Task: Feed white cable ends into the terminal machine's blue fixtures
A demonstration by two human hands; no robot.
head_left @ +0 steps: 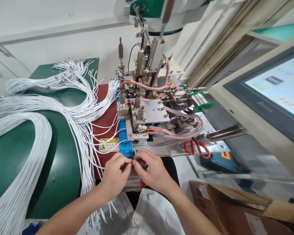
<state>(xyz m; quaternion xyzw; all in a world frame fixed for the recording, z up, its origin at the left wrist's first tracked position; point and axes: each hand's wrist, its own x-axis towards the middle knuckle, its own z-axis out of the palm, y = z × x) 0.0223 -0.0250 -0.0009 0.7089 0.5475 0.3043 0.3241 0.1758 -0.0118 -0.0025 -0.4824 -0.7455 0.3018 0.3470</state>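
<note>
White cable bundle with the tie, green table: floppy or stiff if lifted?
The white cable bundle is probably floppy: its strands curve and hang past the green table. It likely stays gathered at the pale tie but splays beyond, where strands fan out. Loose strands may tangle, since several overlap.

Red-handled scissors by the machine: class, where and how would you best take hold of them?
Probably by the red handle loops, coming from the wearer's side with the right hand, which is nearer. Both loops face that way, spread apart, so fingers could slip through; the blades are hard to make out.
</note>
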